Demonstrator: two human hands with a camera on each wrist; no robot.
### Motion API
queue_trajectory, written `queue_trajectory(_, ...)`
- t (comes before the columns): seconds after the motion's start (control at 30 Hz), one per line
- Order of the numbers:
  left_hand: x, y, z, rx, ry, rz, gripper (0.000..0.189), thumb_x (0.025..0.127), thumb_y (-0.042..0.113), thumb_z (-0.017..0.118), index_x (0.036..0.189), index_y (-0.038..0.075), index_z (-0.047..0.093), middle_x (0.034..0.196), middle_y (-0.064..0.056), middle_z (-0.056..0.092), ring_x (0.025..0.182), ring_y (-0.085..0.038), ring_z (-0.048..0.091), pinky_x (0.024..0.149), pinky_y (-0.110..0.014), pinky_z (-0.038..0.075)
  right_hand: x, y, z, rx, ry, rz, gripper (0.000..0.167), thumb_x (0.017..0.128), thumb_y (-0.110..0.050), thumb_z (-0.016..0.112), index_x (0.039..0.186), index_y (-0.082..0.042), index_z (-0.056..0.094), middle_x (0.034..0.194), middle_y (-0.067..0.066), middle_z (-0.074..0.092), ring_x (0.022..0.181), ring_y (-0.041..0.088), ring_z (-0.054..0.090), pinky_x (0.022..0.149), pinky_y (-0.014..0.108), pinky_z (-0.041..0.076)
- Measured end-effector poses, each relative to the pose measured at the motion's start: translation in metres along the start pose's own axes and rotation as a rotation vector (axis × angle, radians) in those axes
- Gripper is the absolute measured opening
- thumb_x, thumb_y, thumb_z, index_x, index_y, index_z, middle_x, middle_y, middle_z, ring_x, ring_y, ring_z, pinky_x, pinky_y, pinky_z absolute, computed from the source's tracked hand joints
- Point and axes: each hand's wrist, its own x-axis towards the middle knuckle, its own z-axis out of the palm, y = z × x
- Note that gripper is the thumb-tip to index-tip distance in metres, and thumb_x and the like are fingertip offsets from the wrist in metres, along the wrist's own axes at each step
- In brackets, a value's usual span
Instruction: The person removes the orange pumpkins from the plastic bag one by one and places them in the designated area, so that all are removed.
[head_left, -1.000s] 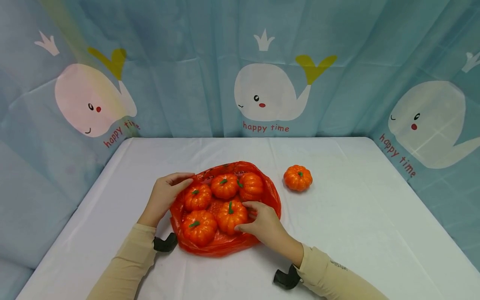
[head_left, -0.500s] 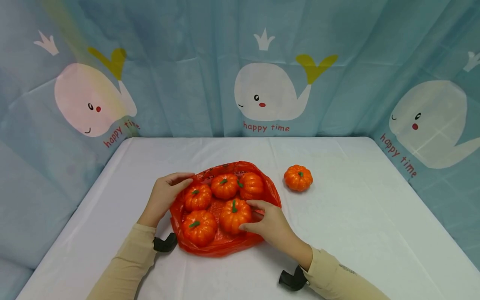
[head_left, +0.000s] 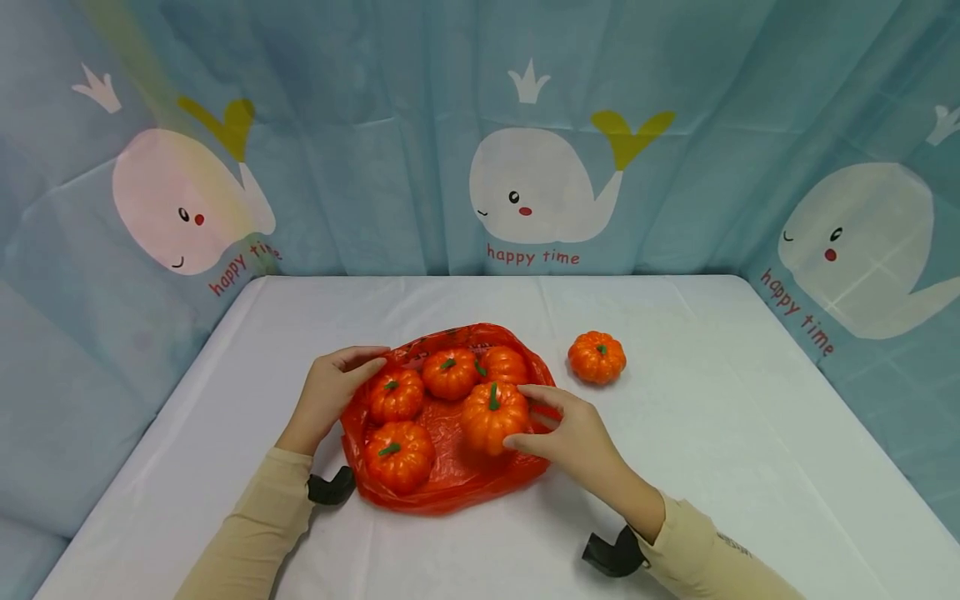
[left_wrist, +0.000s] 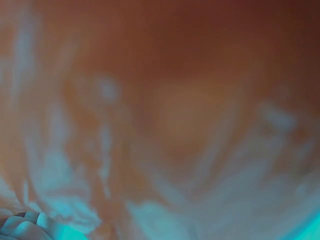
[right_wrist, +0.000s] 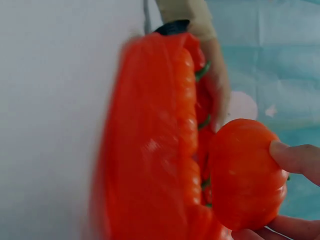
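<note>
Orange pumpkin (head_left: pixel 493 423), pinched by my right fingers (head_left: pixel 549 396), had risen, apparently freed; my left fingers (head_left: pixel 366 369) gripped the red bag (head_left: pixel 442 500).

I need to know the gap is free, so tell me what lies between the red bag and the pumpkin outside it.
Nothing stands between the red bag and the loose pumpkin: the head view shows only bare white cloth there.

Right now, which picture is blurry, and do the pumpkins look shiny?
Left wrist view: nearly everything is smeared, too out of focus to name; right wrist view: the outer edge of the bag is blurred, the held pumpkin clearer; head view: mostly sharp, with small bright glints on the pumpkins and a soft shadow by the loose pumpkin on the table.
</note>
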Motion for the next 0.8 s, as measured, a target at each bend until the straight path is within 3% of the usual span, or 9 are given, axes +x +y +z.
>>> queue_trajectory(0.13,0.0,0.0,0.0,0.0,0.003,-0.003,0.049,0.093,0.05,0.065,0.128,0.015,0.068,0.134,-0.007,0.065,0.123,-0.017,0.055,0.087,-0.009,0.048,0.001,-0.004,-0.014,0.059,0.0,0.014,0.064,0.075,-0.018,0.088,0.133,-0.009,0.063,0.143,0.013,0.056,0.124,0.034,0.062,0.09,0.035,0.057)
queue_trajectory(0.43,0.0,0.0,-0.001,-0.008,0.003,-0.007,0.051,0.093,0.051,0.065,0.128,0.015,0.068,0.134,-0.007,0.064,0.123,-0.017,0.054,0.087,-0.009,0.048,0.001,-0.007,-0.042,0.022,0.054,-0.046,0.067,0.077,-0.021,0.087,0.136,-0.004,0.059,0.143,0.013,0.055,0.131,0.031,0.056,0.097,0.034,0.052)
queue_trajectory(0.8,0.0,-0.001,0.0,-0.009,0.002,-0.005,0.05,0.092,0.051,0.065,0.127,0.016,0.069,0.133,-0.007,0.065,0.122,-0.016,0.055,0.087,-0.01,0.049,-0.004,-0.007,-0.073,-0.004,0.141,0.011,0.071,0.081,-0.024,0.084,0.142,-0.004,0.053,0.15,0.016,0.048,0.131,0.033,0.056,0.092,0.028,0.052)
